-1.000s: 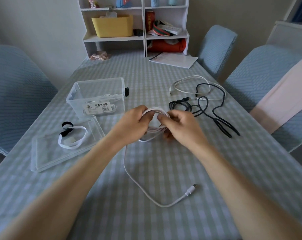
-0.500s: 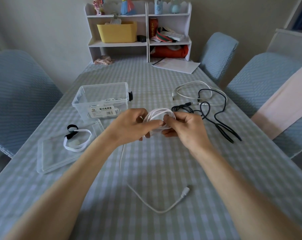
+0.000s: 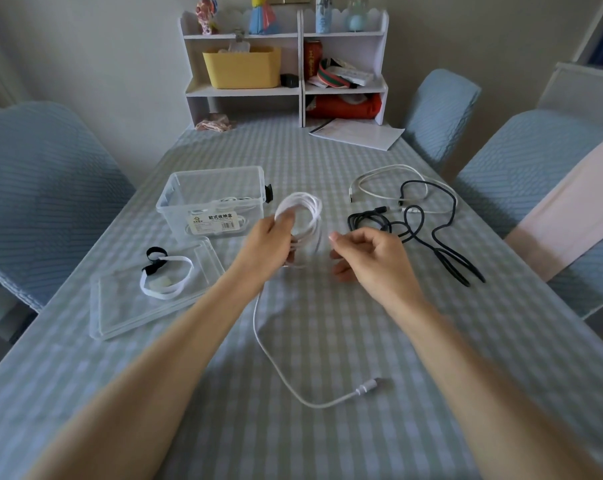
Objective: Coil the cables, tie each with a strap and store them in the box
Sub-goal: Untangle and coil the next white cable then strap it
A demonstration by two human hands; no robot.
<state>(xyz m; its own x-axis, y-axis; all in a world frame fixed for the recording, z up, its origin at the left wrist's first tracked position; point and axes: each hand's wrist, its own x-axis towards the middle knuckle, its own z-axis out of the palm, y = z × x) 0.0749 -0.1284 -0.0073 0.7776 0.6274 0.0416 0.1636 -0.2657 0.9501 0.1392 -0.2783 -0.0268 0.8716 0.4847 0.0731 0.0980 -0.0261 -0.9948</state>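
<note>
One view only, from your head camera. Your left hand grips the white cable as a coil of several loops held up above the table, fingers curled round the near-left side of the ring. Your right hand is just right of the coil and apart from it, fingers loosely curled with nothing in them.

From the coil a loose tail drops to the cloth and runs toward you, ending at a connector lying near the middle of the table. Coiling looks like the step in hand and not finished: I judge the next move calls for your right hand to catch that tail and lay it round as further loops, while the left keeps the ring from springing open.

Straps, white with black ends, lie on the clear lid at the near left, within reach for tying. Behind the lid stands the clear box, open, with something white already inside. To the right, a black cable and another white cable lie tangled loosely together and uncoiled.

On the box front a label carries Chinese characters, too small for me to read with certainty. A red can on the far shelf shows white lettering I cannot make out.
</note>
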